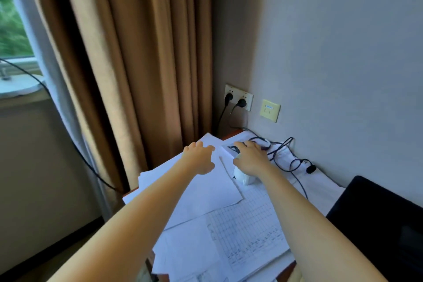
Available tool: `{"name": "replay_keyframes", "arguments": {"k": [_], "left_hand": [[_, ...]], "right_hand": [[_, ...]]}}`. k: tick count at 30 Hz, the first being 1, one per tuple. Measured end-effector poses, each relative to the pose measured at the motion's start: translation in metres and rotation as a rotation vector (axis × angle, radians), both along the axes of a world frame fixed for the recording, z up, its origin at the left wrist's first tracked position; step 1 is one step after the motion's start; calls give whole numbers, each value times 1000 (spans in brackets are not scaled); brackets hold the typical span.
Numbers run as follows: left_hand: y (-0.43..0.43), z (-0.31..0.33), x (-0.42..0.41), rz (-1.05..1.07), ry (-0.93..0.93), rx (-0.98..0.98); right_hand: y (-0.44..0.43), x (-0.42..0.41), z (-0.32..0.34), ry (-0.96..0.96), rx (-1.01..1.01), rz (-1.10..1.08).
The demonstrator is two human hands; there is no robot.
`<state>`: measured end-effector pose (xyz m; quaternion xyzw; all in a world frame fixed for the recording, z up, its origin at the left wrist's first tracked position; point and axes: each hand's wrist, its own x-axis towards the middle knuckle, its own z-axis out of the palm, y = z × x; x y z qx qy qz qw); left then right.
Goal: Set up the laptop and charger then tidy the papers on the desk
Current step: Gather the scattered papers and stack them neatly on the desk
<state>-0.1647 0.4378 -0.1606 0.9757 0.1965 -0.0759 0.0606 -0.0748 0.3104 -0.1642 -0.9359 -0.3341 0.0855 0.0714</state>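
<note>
Reaching over papers (206, 192), left hand (198, 158), print (249, 240) blurred

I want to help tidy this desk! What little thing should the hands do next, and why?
Probably the right hand should pick up the black cable just beyond it and lift it toward the laptop. The cable lies in loops on top of the papers, so the sheets seem hard to stack until it is off.

Tan curtain (137, 64) beside a daylit window (13, 18) — grey wall (343, 41) with a double socket (238, 97).
</note>
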Motion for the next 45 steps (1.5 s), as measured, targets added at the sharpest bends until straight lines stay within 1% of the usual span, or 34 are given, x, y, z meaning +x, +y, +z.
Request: {"name": "replay_keyframes", "arguments": {"k": [4,6,9,12,16,19,23,27,28,31,32,34,37,38,41,43,45], "left_hand": [[15,-32,-8,47,-5,12],[24,-55,-7,68,-22,-26],[32,-90,-6,69,-46,-104],[36,-120,-3,32,-80,-133],[38,-147,-4,-7,-163,-176],[34,-161,-14,-46,-220,-200],[25,-172,-41,-99,-252,-172],[7,-195,-72,-189,-218,72],[3,-203,-78,-229,-281,148],[-3,-220,-80,-288,-489,284],[-4,-221,-79,-301,-505,328],[-8,-222,-76,-326,-498,353],[-12,-223,-73,-286,-551,461],[-14,-222,-73,-273,-502,468],[-20,-217,-77,-154,-431,364],[-15,-222,-74,-124,-386,393],[-16,-221,-77,-89,-404,406]], "right_hand": [[10,-8,-36,0,135,45],[19,-11,-59,9,224,52],[35,-13,-92,80,413,1],[44,-13,-117,35,493,-7],[46,-21,-145,-34,457,-10],[42,-32,-157,-52,428,-48],[30,-55,-164,-61,398,-125],[9,-88,-183,-32,354,-174],[5,-95,-191,-43,348,-191],[-3,-111,-213,-134,347,-207],[-5,-114,-215,-141,366,-213],[-8,-117,-214,-147,368,-221],[-14,-116,-215,-150,292,-239],[-16,-115,-214,-139,281,-248],[-18,-112,-213,-110,275,-248],[-18,-113,-210,-89,250,-228],[-20,-115,-207,-43,229,-200]]}}
